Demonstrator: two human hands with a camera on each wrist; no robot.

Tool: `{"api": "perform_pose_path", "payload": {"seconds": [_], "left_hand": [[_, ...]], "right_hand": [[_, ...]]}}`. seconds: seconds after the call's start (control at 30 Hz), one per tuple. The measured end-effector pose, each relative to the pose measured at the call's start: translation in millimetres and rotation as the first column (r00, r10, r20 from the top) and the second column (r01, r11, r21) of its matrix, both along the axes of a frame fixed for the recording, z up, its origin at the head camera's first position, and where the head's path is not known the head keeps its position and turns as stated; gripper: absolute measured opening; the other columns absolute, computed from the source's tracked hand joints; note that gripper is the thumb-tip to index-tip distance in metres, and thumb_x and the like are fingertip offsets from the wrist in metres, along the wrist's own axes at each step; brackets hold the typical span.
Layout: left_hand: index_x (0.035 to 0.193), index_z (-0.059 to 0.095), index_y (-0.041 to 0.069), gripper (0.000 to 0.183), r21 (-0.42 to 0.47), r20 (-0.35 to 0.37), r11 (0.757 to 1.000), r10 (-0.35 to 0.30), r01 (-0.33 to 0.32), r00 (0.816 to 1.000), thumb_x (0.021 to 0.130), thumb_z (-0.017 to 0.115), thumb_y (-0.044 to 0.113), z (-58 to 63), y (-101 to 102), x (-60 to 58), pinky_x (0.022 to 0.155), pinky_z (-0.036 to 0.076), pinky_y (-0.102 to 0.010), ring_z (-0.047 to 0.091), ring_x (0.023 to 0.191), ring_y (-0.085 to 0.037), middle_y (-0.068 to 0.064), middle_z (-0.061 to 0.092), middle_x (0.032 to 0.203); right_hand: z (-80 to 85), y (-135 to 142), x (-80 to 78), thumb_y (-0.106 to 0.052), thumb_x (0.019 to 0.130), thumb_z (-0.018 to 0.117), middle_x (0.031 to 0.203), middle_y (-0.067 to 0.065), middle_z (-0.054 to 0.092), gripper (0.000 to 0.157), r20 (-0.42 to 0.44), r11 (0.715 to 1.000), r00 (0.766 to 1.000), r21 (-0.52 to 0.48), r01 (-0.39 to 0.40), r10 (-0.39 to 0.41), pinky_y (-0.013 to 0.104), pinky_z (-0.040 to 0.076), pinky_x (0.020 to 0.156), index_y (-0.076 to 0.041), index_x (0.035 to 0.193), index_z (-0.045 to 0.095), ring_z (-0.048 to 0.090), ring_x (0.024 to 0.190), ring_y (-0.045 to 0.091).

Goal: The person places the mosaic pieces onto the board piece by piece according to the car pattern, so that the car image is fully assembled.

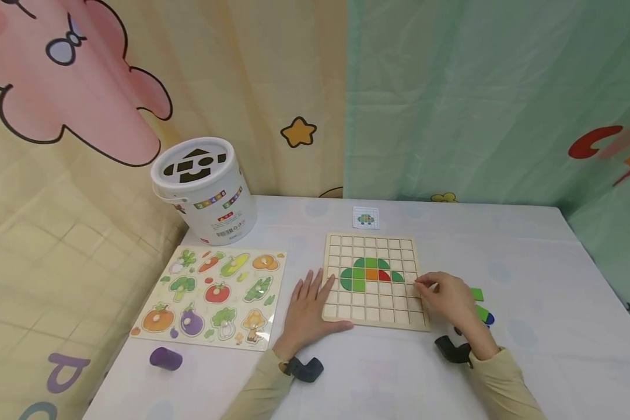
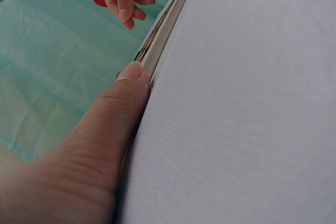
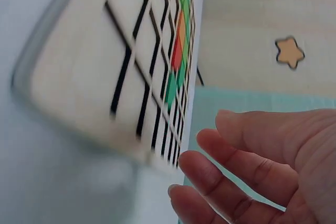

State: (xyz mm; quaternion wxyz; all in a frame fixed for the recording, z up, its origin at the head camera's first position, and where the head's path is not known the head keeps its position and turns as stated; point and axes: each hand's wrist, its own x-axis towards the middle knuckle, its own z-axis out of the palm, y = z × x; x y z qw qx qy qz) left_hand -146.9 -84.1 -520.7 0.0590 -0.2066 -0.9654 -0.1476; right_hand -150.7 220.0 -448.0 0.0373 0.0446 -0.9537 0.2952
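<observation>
A square wooden grid board (image 1: 383, 302) lies on the table. Green, orange and red tiles (image 1: 371, 274) in its cells form a car-like shape. My left hand (image 1: 307, 312) rests at the board's left front corner with fingers spread. Its thumb (image 2: 107, 114) touches the board's front edge. Beside the right edge is my right hand (image 1: 448, 296), its fingers loosely bent. The right wrist view shows nothing between those fingers (image 3: 202, 174). Loose green tiles (image 1: 476, 294) and a blue-ended piece (image 1: 489, 318) lie right of this hand, partly hidden by it.
Behind the board lies a small card (image 1: 366, 218) with a green car picture. A vegetable puzzle board (image 1: 241, 335) is at left, with a purple cylinder (image 1: 165, 359) in front. A white lidded bucket (image 1: 215, 204) stands at the back left. Curtains (image 1: 451, 116) hang behind the table.
</observation>
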Motion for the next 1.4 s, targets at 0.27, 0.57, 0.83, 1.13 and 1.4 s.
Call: {"api": "perform_pose_path", "payload": {"seconds": [0.27, 0.57, 0.83, 1.13, 1.4], "left_hand": [[0.152, 0.023, 0.017, 0.108, -0.013, 0.011, 1.000, 0.006, -0.006, 1.000, 0.071, 0.051, 0.082, 1.2, 0.7, 0.3, 0.114, 0.006, -0.045, 0.005, 0.143, -0.029, -0.009, 0.013, 0.157], [0.152, 0.025, 0.016, 0.107, -0.008, 0.016, 1.000, 0.004, -0.004, 1.000, 0.071, 0.053, 0.080, 2.2, 3.9, -0.1, 0.114, 0.007, -0.045, 0.006, 0.143, -0.029, -0.010, 0.014, 0.157], [0.151, 0.026, 0.016, 0.107, 0.015, 0.007, 1.000, 0.000, 0.000, 1.000, 0.071, 0.051, 0.082, 0.3, 3.5, 0.3, 0.113, 0.006, -0.045, 0.006, 0.143, -0.030, -0.010, 0.014, 0.157], [0.151, 0.027, 0.016, 0.106, 0.013, -0.004, 1.000, 0.000, 0.000, 1.000, 0.072, 0.050, 0.082, -1.7, -1.2, 1.1, 0.113, 0.007, -0.046, 0.006, 0.143, -0.030, -0.011, 0.015, 0.157], [0.152, 0.022, 0.019, 0.108, -0.023, -0.002, 1.000, 0.010, -0.010, 1.000, 0.071, 0.043, 0.086, -6.7, 0.9, -0.7, 0.114, 0.003, -0.043, 0.002, 0.143, -0.026, -0.008, 0.012, 0.158]], "right_hand": [[4.6, 55.2, 4.5, -0.025, 0.092, 0.063, 0.083, 0.017, 0.067, 0.034, 0.065, 0.994, 0.993, 0.061, 0.094, -0.098, 0.032, 0.043, 0.048, 0.004, 0.109, 0.066, 0.057, 0.060, 0.019], [-3.3, 99.7, 9.5, -0.017, 0.088, 0.065, 0.096, 0.030, 0.060, 0.036, 0.115, 0.995, 0.992, 0.090, 0.038, -0.048, 0.053, 0.048, 0.067, 0.013, 0.107, 0.060, 0.057, 0.084, 0.042], [-7.2, 106.8, 10.8, -0.014, 0.084, 0.071, 0.087, 0.019, 0.059, 0.034, 0.157, 0.997, 0.987, 0.071, 0.025, -0.036, 0.044, 0.049, 0.064, 0.011, 0.104, 0.060, 0.055, 0.077, 0.031], [-11.9, 106.8, 9.2, -0.007, 0.084, 0.068, 0.082, 0.011, 0.058, 0.024, 0.160, 0.998, 0.986, 0.043, 0.037, -0.044, 0.039, 0.048, 0.061, 0.010, 0.100, 0.061, 0.055, 0.075, 0.029], [-8.4, 111.8, 5.9, -0.011, 0.085, 0.068, 0.083, 0.010, 0.057, 0.025, 0.209, 0.999, 0.977, 0.026, 0.025, -0.030, 0.037, 0.046, 0.062, 0.008, 0.096, 0.057, 0.055, 0.075, 0.028]]}}
